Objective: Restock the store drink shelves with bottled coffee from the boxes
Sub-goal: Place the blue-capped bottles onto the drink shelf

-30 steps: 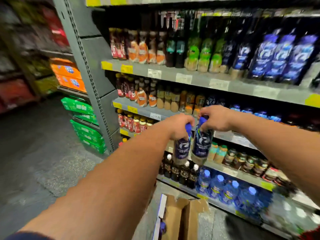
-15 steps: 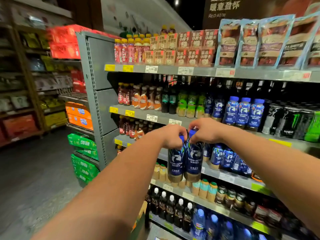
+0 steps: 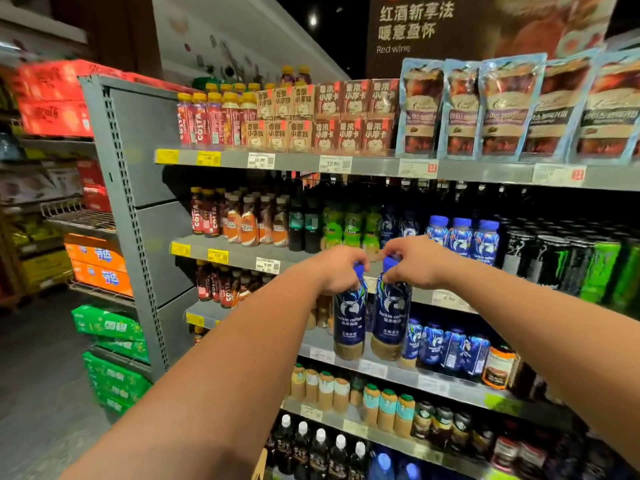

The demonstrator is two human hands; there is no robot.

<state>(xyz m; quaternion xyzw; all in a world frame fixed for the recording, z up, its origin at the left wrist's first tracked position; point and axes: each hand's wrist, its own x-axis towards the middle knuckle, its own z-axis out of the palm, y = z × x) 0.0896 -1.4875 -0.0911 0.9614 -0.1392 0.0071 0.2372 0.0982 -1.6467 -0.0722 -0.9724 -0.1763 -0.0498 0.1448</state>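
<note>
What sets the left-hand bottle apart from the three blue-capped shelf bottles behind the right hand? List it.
The left-hand bottle hangs in the air, gripped at its cap by the left hand; the shelf bottles stand on the shelf. Its cap is mostly hidden by that hand; the shelf bottles' caps are bare. Its label is dark navy; theirs look brighter blue. Both have blue caps and a white logo.

Second shelf (image 3: 235, 252): room showing before recessed dark bottles (image 3: 398, 225); green bottles (image 3: 351, 225) and blue-capped bottles (image 3: 461, 239) standing close on either side.
</note>
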